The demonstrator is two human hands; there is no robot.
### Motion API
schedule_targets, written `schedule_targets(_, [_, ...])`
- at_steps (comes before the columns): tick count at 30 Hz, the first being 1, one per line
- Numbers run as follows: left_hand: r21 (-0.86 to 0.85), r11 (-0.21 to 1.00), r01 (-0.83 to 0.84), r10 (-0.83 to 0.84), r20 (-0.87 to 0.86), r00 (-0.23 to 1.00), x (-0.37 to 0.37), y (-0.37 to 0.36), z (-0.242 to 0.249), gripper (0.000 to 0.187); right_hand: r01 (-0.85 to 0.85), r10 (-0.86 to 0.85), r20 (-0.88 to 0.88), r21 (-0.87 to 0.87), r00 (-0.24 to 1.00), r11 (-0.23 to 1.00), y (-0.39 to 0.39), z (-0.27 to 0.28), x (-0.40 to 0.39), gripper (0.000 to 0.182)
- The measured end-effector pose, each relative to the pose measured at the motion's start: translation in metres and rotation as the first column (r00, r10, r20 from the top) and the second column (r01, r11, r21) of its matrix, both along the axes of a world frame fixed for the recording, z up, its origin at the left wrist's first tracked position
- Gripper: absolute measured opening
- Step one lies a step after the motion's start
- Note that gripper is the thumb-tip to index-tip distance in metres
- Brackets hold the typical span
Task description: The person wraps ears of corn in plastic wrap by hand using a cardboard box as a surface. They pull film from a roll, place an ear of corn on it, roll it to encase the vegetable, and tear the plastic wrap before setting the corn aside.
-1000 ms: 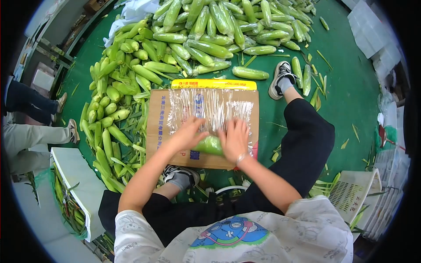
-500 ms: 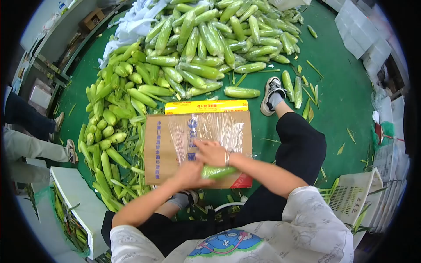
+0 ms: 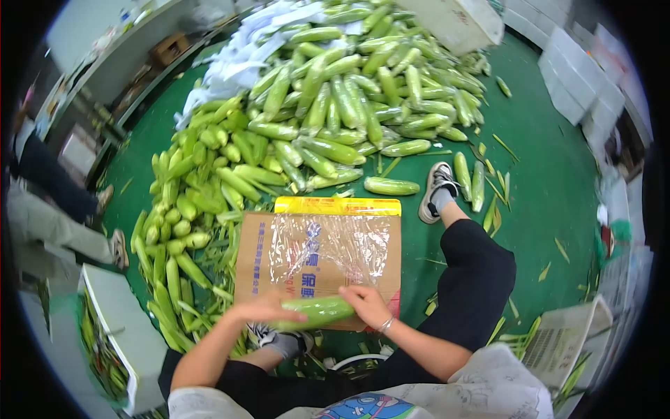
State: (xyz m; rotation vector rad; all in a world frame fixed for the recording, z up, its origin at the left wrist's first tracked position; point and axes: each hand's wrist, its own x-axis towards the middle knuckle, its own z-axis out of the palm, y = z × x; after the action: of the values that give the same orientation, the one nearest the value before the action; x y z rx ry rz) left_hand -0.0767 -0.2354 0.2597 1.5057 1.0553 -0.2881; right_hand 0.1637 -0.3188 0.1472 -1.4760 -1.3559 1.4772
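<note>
Just over the near edge of a cardboard box (image 3: 252,262), a green-husked ear of corn (image 3: 317,312) lies sideways between my hands. My right hand (image 3: 368,306) is closed around its right end. At the other end, my left hand (image 3: 262,309) has its fingers against the corn, somewhat blurred, and the thumb side is hard to make out. Clear plastic film (image 3: 335,244) spreads over the box top. Behind the box sits a yellow film carton (image 3: 338,206) with red print.
A heap of film-wrapped corn (image 3: 349,105) lies ahead on the green floor, with unwrapped ears (image 3: 188,202) to the left. White crates (image 3: 569,342) stand at right, and a white bin of husks (image 3: 118,335) at left. Another person's legs (image 3: 63,223) show at far left.
The corn has come out from beneath my hands and is now held between them at its two ends. My hands have moved apart. The view has shifted slightly, showing the scene lower.
</note>
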Motion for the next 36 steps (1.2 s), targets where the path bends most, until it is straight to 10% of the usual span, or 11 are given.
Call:
schedule_targets(3, [0.418,0.843,-0.337,0.091,0.508,0.857,0.004,0.027,-0.017,0.023,0.197,-0.400,-0.345,-0.495,0.849,0.846,-0.003,0.014,-0.024,0.041])
schedule_targets(5, [-0.063,0.476,-0.877,0.689,0.647,0.327,0.023,0.036,-0.016,0.014,-0.027,-0.502,-0.539,-0.699,0.676,0.715,0.000,0.049,-0.041,0.033])
schedule_targets(9, [-0.487,0.352,-0.799,0.830,0.556,0.027,0.078,0.052,-0.077,0.050,-0.008,-0.491,-0.510,-0.699,0.706,0.715,0.020,0.056,-0.066,0.019])
schedule_targets(11, [-0.194,0.560,-0.806,0.639,0.720,0.270,0.077,0.058,-0.101,0.063,0.015,-0.551,-0.561,-0.692,0.617,0.722,0.085,0.029,-0.051,0.013])
schedule_targets(14, [0.294,0.229,-0.928,0.457,0.809,0.369,-0.007,0.103,-0.119,0.026,0.068,-0.311,-0.507,-0.442,0.804,0.895,0.218,0.012,-0.036,0.010])
schedule_targets(17, [0.558,-0.313,-0.769,0.807,0.583,0.094,-0.174,0.126,-0.155,0.027,0.202,-0.222,-0.441,-0.092,0.870,0.975,0.422,-0.008,0.004,0.018])
schedule_targets(19, [0.875,-0.196,-0.443,0.976,0.219,0.000,-0.287,0.096,-0.216,0.041,0.247,-0.201,-0.433,0.052,0.879,0.968,0.525,0.027,0.034,0.052])
schedule_targets(24, [0.876,0.409,-0.254,0.911,-0.409,0.058,-0.394,0.036,-0.253,0.069,-0.106,-0.071,0.351,0.460,0.934,0.882,0.434,0.071,-0.030,0.068])
schedule_targets(30, [0.687,0.487,-0.539,0.837,-0.544,0.063,-0.419,0.052,-0.255,0.059,-0.184,0.146,0.287,0.111,0.947,0.977,0.172,0.018,0.004,0.027])
schedule_targets(32, [0.130,-0.136,-0.982,0.991,0.016,-0.135,-0.487,0.048,-0.328,0.053,-0.099,0.077,0.387,0.035,0.919,0.995,0.107,0.027,0.031,0.025])
schedule_targets(36, [-0.096,-0.117,-0.988,0.819,0.553,-0.151,-0.297,0.101,-0.169,0.044,-0.193,0.082,0.632,0.109,0.771,0.975,0.028,0.037,0.059,0.042])
